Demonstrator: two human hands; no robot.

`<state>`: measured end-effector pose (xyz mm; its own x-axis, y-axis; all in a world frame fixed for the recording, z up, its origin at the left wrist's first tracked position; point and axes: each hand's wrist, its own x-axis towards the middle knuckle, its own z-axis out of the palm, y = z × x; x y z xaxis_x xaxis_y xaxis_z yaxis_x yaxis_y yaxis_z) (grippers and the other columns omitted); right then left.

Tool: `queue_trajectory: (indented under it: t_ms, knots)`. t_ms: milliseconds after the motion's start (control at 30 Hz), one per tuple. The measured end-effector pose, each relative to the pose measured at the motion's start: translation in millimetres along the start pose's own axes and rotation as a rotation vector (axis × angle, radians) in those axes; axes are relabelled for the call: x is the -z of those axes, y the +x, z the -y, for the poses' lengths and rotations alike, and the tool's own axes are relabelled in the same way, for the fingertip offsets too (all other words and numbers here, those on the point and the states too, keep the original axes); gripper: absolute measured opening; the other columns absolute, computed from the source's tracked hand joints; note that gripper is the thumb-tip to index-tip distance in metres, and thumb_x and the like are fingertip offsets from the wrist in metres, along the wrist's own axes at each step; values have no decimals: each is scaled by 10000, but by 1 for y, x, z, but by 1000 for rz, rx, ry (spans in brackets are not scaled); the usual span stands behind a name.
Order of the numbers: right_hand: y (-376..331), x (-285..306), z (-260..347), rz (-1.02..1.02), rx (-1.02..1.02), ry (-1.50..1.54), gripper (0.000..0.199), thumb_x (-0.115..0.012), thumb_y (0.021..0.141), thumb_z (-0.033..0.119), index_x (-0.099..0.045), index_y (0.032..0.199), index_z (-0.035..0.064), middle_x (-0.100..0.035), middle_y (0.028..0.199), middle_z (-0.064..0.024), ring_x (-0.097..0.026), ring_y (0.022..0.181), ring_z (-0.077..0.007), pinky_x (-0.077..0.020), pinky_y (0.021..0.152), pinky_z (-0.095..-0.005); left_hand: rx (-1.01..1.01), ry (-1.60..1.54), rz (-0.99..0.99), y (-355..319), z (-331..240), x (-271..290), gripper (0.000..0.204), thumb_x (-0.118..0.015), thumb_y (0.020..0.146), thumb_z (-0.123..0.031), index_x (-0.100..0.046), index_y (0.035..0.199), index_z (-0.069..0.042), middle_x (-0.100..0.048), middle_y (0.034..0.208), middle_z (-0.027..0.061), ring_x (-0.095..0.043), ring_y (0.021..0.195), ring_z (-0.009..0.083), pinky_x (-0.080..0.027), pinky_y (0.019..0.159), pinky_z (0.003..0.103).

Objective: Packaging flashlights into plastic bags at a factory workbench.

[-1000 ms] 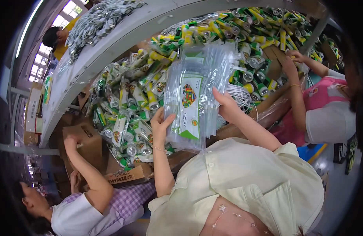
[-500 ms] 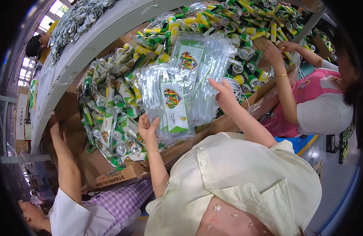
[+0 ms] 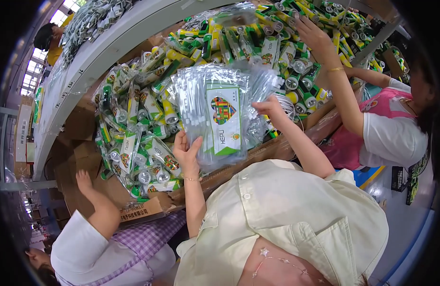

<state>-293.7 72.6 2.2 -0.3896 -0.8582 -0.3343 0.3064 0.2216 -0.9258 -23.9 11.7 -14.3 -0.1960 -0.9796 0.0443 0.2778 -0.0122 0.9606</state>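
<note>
Clear plastic bags, a fanned stack with green-and-white insert cards, are held up above the heap of packaged green-and-yellow items on the surface. Left hand cups the stack's lower edge with fingers spread, apparently bearing its weight. Right hand pinches the right edge, seemingly to keep the bags squared; a co-worker's arm reaches into the heap alongside.

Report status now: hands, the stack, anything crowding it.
Left hand and right hand both gripping stack of clear plastic bags with green-white cards. Pile of green-yellow packaged items directly behind; co-worker's hand reaching in.
</note>
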Motion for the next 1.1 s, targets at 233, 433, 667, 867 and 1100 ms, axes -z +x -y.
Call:
queue_trajectory:
  t_ms: [233,433,667,867,1100]
  knots:
    - [5,-2,-18,393,-47,553,462,-497,839,392,-522,1146,47,-601,1114,-88,-566,984,-223,-427,830,-374,148,205,142,21,-8,-19,323,-707,746,-27,-568,1027,51,-648,956,81,-592,825,101,-453,744,213]
    - [5,-7,-2,268,-77,231,478,-617,809,331,-529,1176,39,-608,1116,-80,-572,1026,-204,-435,868,-351,-17,494,212,25,-10,-45,451,-740,745,-145,-557,1110,47,-657,948,60,-598,795,119,-456,691,261]
    - [5,2,-24,-4,35,178,459,-715,696,95,-554,1118,15,-636,1025,-84,-618,918,-182,-473,832,-321,-884,1070,621,25,-41,-89,462,-660,739,-101,-527,1175,-32,-574,1055,134,-515,975,347,-396,871,411]
    - [0,11,-3,-33,111,384,400,-700,705,90,-582,1078,4,-644,993,-96,-630,848,-172,-499,757,-321,-731,1021,892,15,-24,-95,116,-641,721,-37,-532,684,-23,-552,737,122,-505,736,322,-381,658,401]
    - [37,77,10,-226,125,694,333,-621,809,186,-573,1080,-3,-653,985,-90,-644,851,-197,-505,765,-316,-157,763,489,2,-14,-52,249,-634,825,-108,-519,622,-21,-408,511,5,-353,472,85,-279,470,255]
